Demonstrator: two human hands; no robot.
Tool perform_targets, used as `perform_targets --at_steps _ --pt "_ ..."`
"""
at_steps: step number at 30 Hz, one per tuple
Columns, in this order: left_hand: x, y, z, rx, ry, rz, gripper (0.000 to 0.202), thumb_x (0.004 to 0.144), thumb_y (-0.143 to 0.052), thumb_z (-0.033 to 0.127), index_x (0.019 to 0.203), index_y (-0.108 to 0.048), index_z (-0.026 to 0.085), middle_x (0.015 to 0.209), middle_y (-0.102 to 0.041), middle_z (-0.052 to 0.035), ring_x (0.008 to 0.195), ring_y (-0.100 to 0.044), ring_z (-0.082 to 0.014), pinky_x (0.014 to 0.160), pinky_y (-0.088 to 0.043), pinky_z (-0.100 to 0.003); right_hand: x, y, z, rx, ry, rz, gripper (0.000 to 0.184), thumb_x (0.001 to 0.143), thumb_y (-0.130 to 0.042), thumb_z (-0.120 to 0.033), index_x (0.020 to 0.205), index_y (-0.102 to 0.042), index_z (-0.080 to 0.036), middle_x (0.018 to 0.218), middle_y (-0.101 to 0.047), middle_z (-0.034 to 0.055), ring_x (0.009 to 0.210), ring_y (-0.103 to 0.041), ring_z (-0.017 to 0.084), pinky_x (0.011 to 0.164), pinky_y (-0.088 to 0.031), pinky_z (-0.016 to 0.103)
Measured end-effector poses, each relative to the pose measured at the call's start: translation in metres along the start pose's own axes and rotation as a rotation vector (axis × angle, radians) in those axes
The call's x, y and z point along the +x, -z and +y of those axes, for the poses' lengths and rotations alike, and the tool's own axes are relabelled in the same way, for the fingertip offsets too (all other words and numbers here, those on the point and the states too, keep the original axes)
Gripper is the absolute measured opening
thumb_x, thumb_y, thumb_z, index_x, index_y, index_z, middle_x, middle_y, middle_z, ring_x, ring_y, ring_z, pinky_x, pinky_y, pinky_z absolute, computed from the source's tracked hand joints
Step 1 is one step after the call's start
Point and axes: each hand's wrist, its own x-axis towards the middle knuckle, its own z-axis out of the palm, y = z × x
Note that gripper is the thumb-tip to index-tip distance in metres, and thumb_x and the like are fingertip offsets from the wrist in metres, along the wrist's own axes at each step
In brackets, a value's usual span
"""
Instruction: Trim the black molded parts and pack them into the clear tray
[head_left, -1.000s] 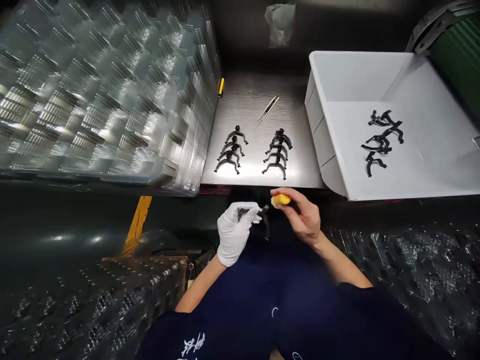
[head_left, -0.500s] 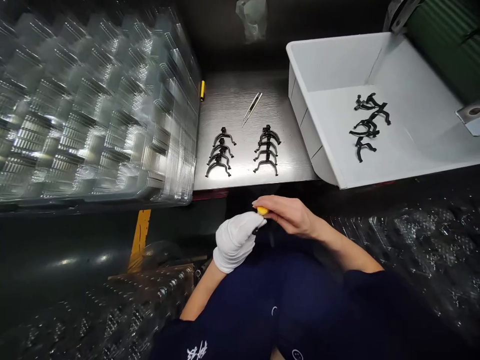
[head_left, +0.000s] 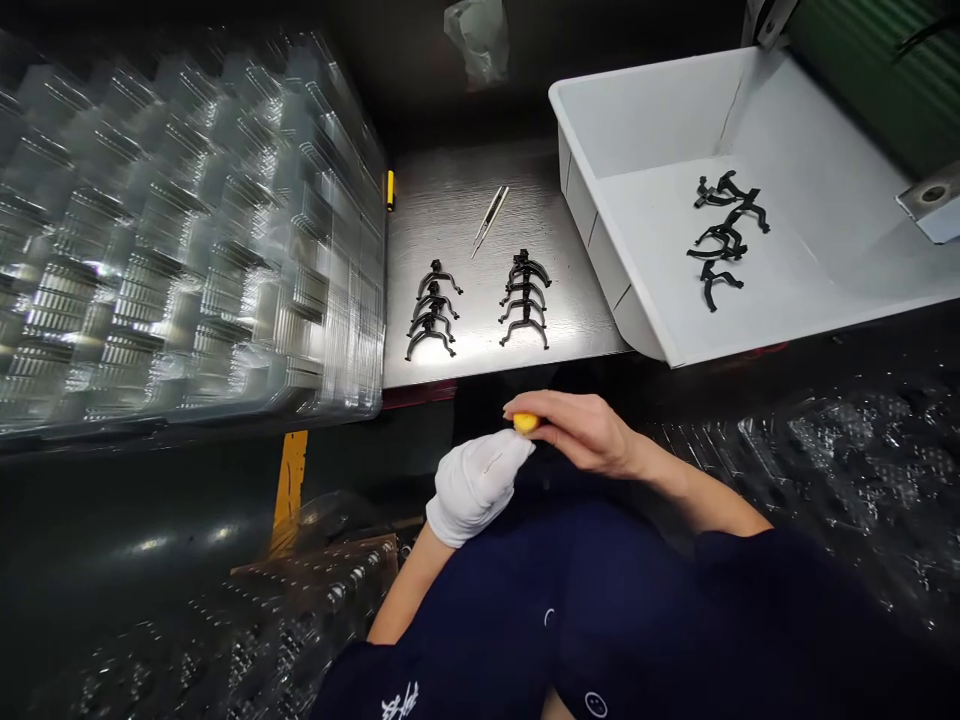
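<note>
My right hand (head_left: pixel 581 428), bare, pinches a small rounded yellow object (head_left: pixel 526 423) between thumb and fingers; the rest of it is hidden. Against it, just in front of my body, my left hand (head_left: pixel 474 485) in a white glove is closed, and its fingers cover whatever they hold. Beyond the hands, black plastic clips with curved arms lie on the metal table (head_left: pixel 480 325) in two columns, a left column (head_left: pixel 431 312) and a right column (head_left: pixel 525 300). A slim cutter knife (head_left: pixel 490 222) lies behind them.
On the left stands a tall stack of clear plastic trays (head_left: pixel 187 240). A yellow marker-like stick (head_left: pixel 391 190) rests beside it. To the right, a white bin (head_left: pixel 645 300) holds several loose black clips (head_left: pixel 724 240). More clear trays (head_left: pixel 847 480) are at lower right.
The camera view has shifted slightly, so table and bin sit a little further left. Both hands stay together; a dark bit seen under the gloved fingers is now hidden.
</note>
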Motion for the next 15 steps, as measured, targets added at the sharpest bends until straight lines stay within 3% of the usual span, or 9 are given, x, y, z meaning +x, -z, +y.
perform_targets --at_steps 4,8,12,15 --pt "-0.005 -0.004 -0.002 -0.027 0.004 0.061 0.028 0.091 -0.05 0.01 0.107 -0.071 0.019 0.092 -0.08 -0.0059 0.082 -0.077 -0.0168 0.073 -0.061 -0.023 0.0 -0.001 0.0 -0.118 0.03 0.051 0.029 0.101 -0.047 -0.012 0.128 -0.058 -0.014 0.114 -0.073 0.0144 0.105 -0.072 0.021 0.092 -0.063 0.034" --pt "-0.012 -0.01 -0.004 -0.083 0.073 0.096 0.028 0.09 -0.056 0.012 0.112 -0.07 0.02 0.098 -0.08 -0.0061 0.087 -0.077 -0.0189 0.078 -0.063 -0.026 0.0 -0.003 -0.001 -0.018 0.028 0.048 0.03 0.101 -0.051 -0.013 0.13 -0.057 -0.014 0.116 -0.072 0.0135 0.108 -0.071 0.02 0.095 -0.061 0.032" --pt "-0.011 -0.016 0.0 -0.205 0.279 0.21 0.025 0.088 -0.065 0.009 0.107 -0.072 0.023 0.092 -0.079 -0.0025 0.083 -0.077 -0.0185 0.079 -0.064 -0.028 -0.001 -0.007 -0.001 -0.077 -0.029 0.147 0.028 0.1 -0.049 -0.013 0.126 -0.06 -0.016 0.11 -0.073 0.0115 0.1 -0.073 0.02 0.09 -0.062 0.031" --pt "-0.006 -0.018 0.007 -0.347 0.48 0.267 0.017 0.086 -0.071 0.012 0.099 -0.074 0.023 0.092 -0.079 -0.0019 0.075 -0.075 -0.0161 0.074 -0.063 -0.028 -0.002 -0.011 0.004 0.035 -0.068 0.125 0.028 0.1 -0.052 -0.017 0.128 -0.059 -0.018 0.115 -0.073 0.0099 0.104 -0.072 0.019 0.094 -0.061 0.03"
